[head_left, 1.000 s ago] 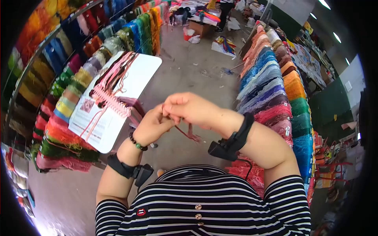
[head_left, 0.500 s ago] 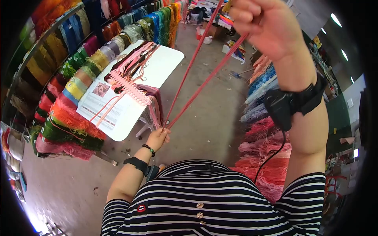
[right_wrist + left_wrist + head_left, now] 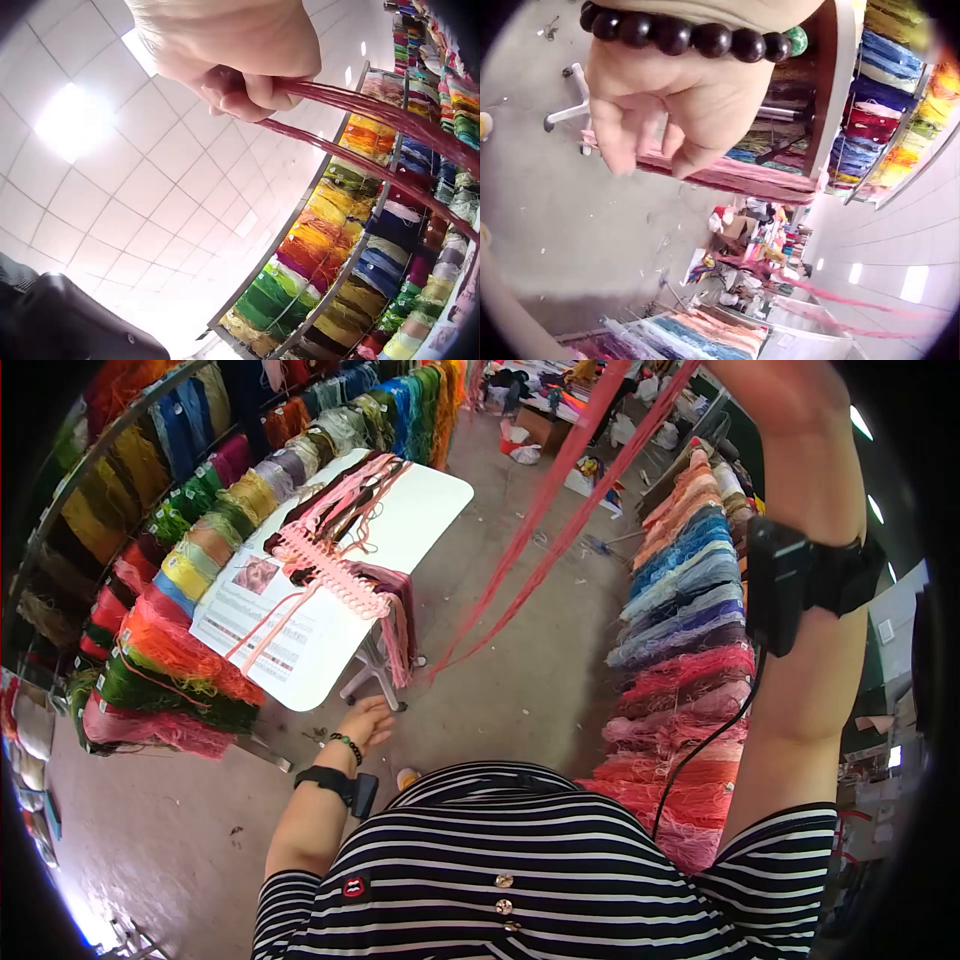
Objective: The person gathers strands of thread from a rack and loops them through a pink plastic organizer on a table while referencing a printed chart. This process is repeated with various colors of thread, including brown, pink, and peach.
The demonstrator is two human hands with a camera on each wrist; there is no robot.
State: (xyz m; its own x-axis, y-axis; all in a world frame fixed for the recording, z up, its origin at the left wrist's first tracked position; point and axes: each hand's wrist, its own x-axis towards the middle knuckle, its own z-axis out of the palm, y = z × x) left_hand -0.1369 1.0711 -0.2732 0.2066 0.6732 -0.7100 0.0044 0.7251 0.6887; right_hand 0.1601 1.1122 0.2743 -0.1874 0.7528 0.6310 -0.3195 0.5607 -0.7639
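My right hand [image 3: 790,400] is raised at the top right of the head view. In the right wrist view its curled fingers grip a bundle of dark red thread [image 3: 390,116]. Two lengths of the thread run down from that hand in the head view, their lower ends hanging loose and blurred over the floor. My left hand [image 3: 368,722] is low, near the legs of a white board's stand, with nothing in its loosely bent fingers. On the white board [image 3: 430,505] lies a pink notched holder [image 3: 335,582] with pink, brown and dark red threads looped through it.
A printed sheet [image 3: 245,630] lies on the board. Racks of coloured skeins stand close on the left [image 3: 185,575] and right [image 3: 690,630], with a grey floor aisle [image 3: 520,690] between them. Farther back are a cluttered table and a cardboard box [image 3: 545,430].
My hands were together on the red thread, then drew it out long between them. Now the left hand has let go, and the right has moved farther up and right with the thread.
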